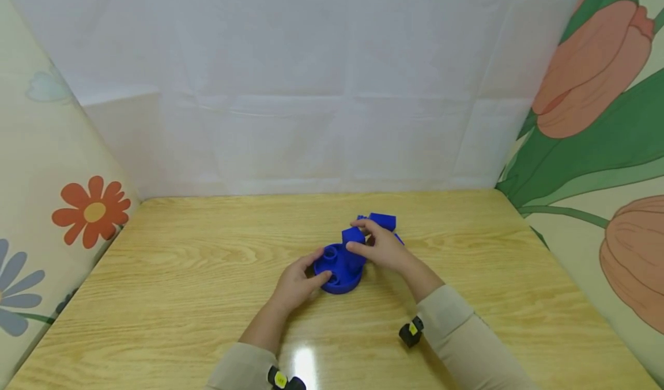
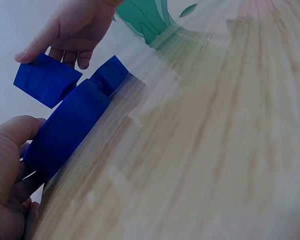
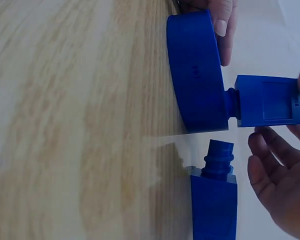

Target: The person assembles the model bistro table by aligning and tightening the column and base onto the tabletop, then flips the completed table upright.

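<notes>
A round blue base (image 1: 339, 290) with a raised rim and ring-shaped sockets (image 1: 329, 254) lies on the table. My left hand (image 1: 297, 285) grips its left side, thumb and fingers at the rim. Over the base's right part stands an angular blue block (image 3: 267, 100), its narrow neck (image 3: 231, 103) pointing down at the base. Thumb and fingers of my right hand (image 1: 386, 250) hold this block near its upper end. Whether the neck sits inside a socket is hidden. In the left wrist view the block (image 2: 46, 80) appears above the base's edge.
Just beyond my right hand lies another blue block (image 1: 384, 221), with a ridged neck showing on a loose block (image 3: 215, 200) in the right wrist view. Part of a further blue piece (image 1: 399, 238) shows beside it. A white cloth (image 1: 311, 90) hangs behind the wooden table (image 1: 207, 246).
</notes>
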A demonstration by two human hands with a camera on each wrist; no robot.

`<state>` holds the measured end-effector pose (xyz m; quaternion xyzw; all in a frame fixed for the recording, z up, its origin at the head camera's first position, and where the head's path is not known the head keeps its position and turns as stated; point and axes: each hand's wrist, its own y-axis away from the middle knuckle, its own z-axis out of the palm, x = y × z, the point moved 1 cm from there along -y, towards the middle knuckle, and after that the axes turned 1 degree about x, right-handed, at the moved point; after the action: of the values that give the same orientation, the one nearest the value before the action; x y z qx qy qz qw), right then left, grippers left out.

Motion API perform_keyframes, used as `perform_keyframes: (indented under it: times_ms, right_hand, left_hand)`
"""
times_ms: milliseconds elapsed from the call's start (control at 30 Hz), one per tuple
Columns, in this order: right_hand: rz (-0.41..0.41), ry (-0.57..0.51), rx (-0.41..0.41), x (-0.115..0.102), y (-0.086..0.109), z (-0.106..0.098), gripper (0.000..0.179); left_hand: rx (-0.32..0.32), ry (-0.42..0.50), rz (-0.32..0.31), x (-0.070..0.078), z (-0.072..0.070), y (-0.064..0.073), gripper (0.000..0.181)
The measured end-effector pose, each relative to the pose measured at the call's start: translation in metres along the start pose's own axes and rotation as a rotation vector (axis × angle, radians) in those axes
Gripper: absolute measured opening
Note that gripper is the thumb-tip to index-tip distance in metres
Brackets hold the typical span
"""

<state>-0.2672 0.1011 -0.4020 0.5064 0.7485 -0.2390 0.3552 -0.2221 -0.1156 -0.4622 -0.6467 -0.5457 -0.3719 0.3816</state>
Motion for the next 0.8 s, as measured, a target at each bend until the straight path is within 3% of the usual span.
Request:
perform_keyframes:
  times_ms: [433,667,800]
  right_hand:
    - [0.011,-0.12,0.054,0.008,0.005,-0.001,0.047]
    - [-0.032,-0.251,0.034,0.018,0.01,-0.004,0.039]
    - [-0.054,-0.264,0.028,0.022,0.011,-0.004,0.044]
  left_hand:
    - [-0.003,-0.005,-0.004,-0.001,0.001,-0.001,0.055]
    - [-0.004,-0.018,-0.011,-0.001,0.001,-0.001,0.055]
    - [0.0,-0.025,-0.013,0.0,0.001,-0.001,0.055]
